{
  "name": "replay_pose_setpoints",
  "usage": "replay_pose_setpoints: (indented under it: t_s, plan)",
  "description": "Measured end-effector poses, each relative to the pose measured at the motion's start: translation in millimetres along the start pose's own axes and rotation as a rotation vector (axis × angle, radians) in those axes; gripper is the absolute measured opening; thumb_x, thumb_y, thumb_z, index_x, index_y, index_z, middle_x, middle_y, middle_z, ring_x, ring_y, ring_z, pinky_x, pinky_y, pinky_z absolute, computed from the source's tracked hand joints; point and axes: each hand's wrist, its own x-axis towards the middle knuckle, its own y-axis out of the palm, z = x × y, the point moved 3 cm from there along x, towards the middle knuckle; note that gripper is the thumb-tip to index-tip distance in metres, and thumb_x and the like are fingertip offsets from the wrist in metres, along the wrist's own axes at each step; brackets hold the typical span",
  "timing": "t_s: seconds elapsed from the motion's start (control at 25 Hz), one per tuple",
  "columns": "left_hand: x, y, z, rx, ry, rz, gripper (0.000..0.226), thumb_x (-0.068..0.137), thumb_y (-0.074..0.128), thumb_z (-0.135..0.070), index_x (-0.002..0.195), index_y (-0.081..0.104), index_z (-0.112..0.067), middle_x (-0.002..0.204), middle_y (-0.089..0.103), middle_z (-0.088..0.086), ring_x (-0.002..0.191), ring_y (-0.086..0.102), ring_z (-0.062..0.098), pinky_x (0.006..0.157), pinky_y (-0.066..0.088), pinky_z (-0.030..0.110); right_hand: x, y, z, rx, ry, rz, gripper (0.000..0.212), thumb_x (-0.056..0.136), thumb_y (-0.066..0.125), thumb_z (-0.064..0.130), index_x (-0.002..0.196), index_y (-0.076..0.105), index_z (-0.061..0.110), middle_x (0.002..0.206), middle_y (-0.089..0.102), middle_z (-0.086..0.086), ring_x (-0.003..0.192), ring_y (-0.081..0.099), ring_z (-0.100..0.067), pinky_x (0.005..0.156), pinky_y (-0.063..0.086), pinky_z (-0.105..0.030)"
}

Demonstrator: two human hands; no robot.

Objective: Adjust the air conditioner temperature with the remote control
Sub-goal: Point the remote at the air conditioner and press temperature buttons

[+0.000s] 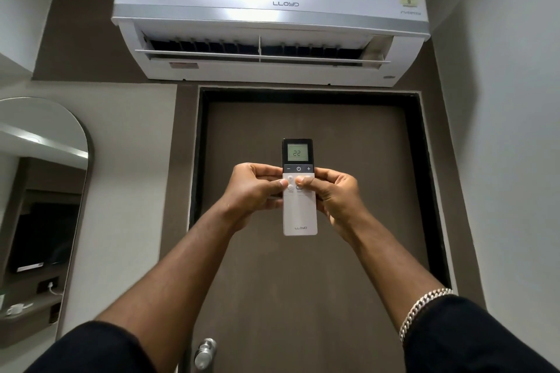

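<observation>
A white remote control [299, 215] with a dark top and a lit screen reading 22 is held upright at the centre of the view. My left hand [256, 191] grips its left edge, thumb resting on the white buttons below the dark strip. My right hand [333, 194] grips its right edge, thumb also on those buttons. The thumbs nearly meet in the middle. The white wall-mounted air conditioner [272, 9] hangs high above the remote, its lower flap open.
A brown door [303, 281] with a dark frame stands directly behind the remote, its metal handle [205, 353] low down. An arched mirror [45, 191] hangs on the left wall above a small shelf. A white wall closes the right side.
</observation>
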Motion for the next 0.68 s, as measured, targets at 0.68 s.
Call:
replay_pose_setpoints:
  t_s: [0.68]
  plan:
    - [-2.9,-0.7,-3.4,0.004,0.014,-0.005,0.031,0.08,0.073,-0.013,0.107,0.063,-0.002,0.101,0.074,0.015,0.088,0.075,0.026,0.072,0.063,0.041,3.7,0.1,-2.0,0.033,-0.011,0.021,0.028,0.078,0.074,0.008,0.105,0.066,0.007,0.096,0.075,-0.008,0.08,0.074,-0.022,0.075,0.061,-0.037]
